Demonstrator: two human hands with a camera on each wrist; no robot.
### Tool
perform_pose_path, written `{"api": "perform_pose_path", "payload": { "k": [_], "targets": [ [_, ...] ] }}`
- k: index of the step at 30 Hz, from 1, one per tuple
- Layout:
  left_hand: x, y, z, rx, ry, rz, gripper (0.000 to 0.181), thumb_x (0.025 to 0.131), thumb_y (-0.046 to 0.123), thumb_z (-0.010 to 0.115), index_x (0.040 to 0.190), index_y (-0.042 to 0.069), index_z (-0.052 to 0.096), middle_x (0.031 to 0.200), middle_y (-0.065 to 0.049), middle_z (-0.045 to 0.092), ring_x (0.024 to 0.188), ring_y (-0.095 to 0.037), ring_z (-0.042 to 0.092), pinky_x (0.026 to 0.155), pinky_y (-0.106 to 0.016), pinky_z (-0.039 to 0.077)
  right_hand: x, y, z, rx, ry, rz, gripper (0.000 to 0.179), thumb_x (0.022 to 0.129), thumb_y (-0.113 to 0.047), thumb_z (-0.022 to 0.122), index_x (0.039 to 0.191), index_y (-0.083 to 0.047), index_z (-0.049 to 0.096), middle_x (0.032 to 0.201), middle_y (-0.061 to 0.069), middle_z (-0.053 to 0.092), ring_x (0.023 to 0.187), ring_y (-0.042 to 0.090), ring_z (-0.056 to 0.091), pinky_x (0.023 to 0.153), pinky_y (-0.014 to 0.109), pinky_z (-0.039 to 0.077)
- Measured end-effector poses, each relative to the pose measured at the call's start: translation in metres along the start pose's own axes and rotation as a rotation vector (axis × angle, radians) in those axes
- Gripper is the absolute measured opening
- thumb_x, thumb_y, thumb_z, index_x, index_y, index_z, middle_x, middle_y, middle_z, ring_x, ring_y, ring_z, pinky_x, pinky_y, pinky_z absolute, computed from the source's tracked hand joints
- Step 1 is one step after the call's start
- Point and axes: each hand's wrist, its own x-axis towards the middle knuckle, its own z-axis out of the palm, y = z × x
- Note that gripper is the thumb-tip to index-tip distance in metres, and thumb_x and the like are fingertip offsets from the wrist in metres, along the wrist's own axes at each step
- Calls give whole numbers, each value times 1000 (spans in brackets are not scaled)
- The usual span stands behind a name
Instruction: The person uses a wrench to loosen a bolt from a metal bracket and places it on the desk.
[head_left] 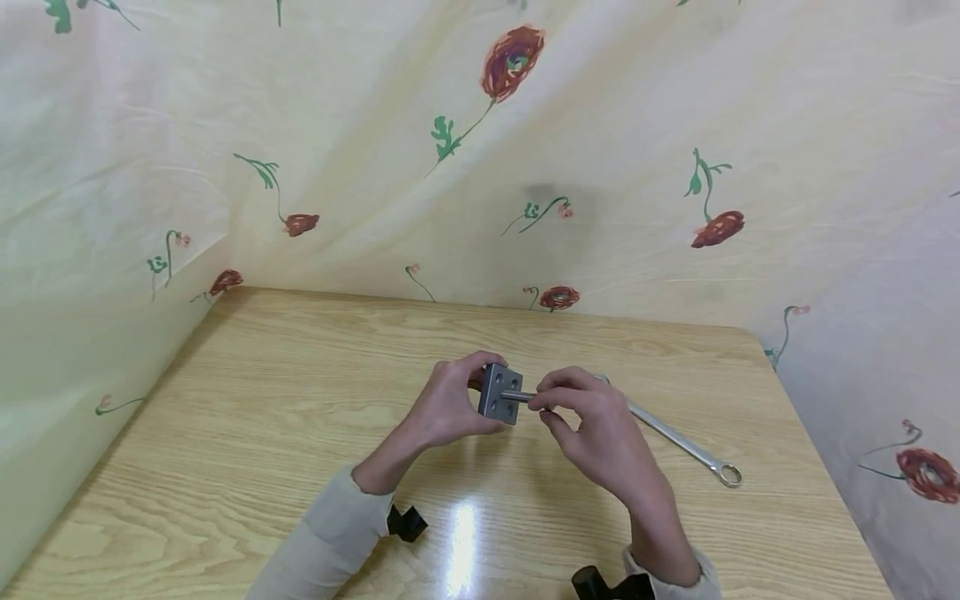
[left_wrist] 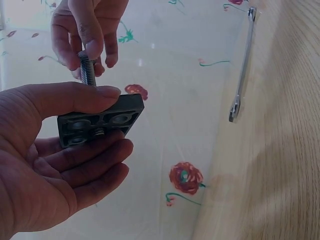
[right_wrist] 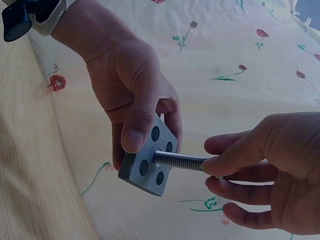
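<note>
My left hand (head_left: 453, 400) grips a square grey plate (head_left: 499, 393) by its edges, thumb on one side and fingers on the other. Four round holes sit near the plate's corners. From its centre sticks a threaded bolt (right_wrist: 179, 160), whose tip also shows on the plate's hollow back in the left wrist view. With thumb and fingertips, my right hand (head_left: 600, 425) pinches the bolt's outer end; those fingers cover part of it. Both hands hold the pieces up above the wooden table (head_left: 300, 375).
A long steel combination wrench (head_left: 686, 443) lies on the table just right of my right hand, its ring end toward me. Flower-patterned cloth (head_left: 375, 167) hangs along the back and both sides of the table. Black camera mounts (head_left: 407, 523) sit at the wrists.
</note>
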Motion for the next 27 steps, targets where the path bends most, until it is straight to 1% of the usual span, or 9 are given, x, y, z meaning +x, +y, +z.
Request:
{"api": "perform_pose_path", "payload": {
  "k": [3, 6, 9, 12, 16, 19, 21, 23, 27],
  "targets": [
    [0, 0, 0, 5, 1, -4, 67, 61, 4, 88, 121, 6, 59, 106, -12, 72, 91, -22, 70, 86, -39, 56, 0, 1, -1, 9, -27, 22, 33, 73, -1, 80, 101, -15, 73, 105, -1, 67, 92, 15, 63, 76, 33, 51],
    [0, 0, 0, 12, 2, -9, 67, 61, 5, 88, 122, 7, 59, 106, -11, 72, 91, -22, 70, 86, -39, 56, 1, 1, -4, 31, -52, 114, 42, 77, -16, 81, 116, -15, 66, 110, 0, 67, 95, 15, 63, 78, 33, 50],
    [0, -1, 0, 14, 4, -6, 67, 62, 5, 88, 122, 8, 59, 106, -11, 72, 90, -21, 70, 86, -38, 56, 2, 0, -7, 59, -91, 251, 45, 83, -33, 74, 122, -15, 62, 97, -1, 70, 80, 11, 62, 66, 26, 48],
    [0, -1, 0, 13, 6, -1, 67, 62, 4, 87, 122, 7, 59, 106, -10, 72, 89, -20, 69, 86, -38, 56, 5, 0, -8, 70, -158, 370, 44, 91, -44, 61, 124, -13, 61, 80, -2, 70, 67, 9, 58, 58, 23, 44],
    [1, -1, 0, 9, 4, -11, 67, 62, 4, 88, 122, 7, 59, 106, -10, 72, 89, -20, 69, 86, -39, 56, 8, 0, -8, 62, -228, 443, 46, 98, -48, 46, 119, -12, 65, 75, -1, 70, 64, 6, 60, 55, 24, 43],
    [1, -1, 0, 9, 3, -18, 68, 62, 4, 88, 123, 6, 59, 106, -11, 72, 90, -21, 70, 86, -40, 56, 8, 0, -7, 47, -216, 435, 38, 99, -44, 48, 106, -14, 70, 72, -3, 68, 63, 7, 58, 54, 23, 41],
    [2, -1, 0, 10, 4, -14, 67, 62, 4, 88, 122, 6, 59, 106, -11, 72, 90, -22, 70, 86, -40, 56, 7, -1, -7, 45, -184, 399, 32, 98, -40, 53, 100, -15, 73, 73, -3, 68, 64, 7, 57, 54, 23, 41],
    [2, 0, 0, 12, 4, -6, 67, 62, 4, 88, 122, 5, 59, 106, -12, 72, 90, -22, 71, 86, -40, 56, 6, -1, -7, 34, -155, 355, 27, 96, -36, 58, 97, -15, 73, 75, -4, 69, 67, 8, 56, 57, 22, 42],
    [2, 0, 0, 17, 3, -4, 67, 62, 4, 88, 122, 5, 59, 106, -11, 72, 89, -21, 70, 85, -39, 56, 5, 1, -7, 18, -92, 239, 18, 89, -26, 69, 101, -13, 74, 83, -4, 72, 77, 8, 61, 65, 23, 45]
  ]
}}
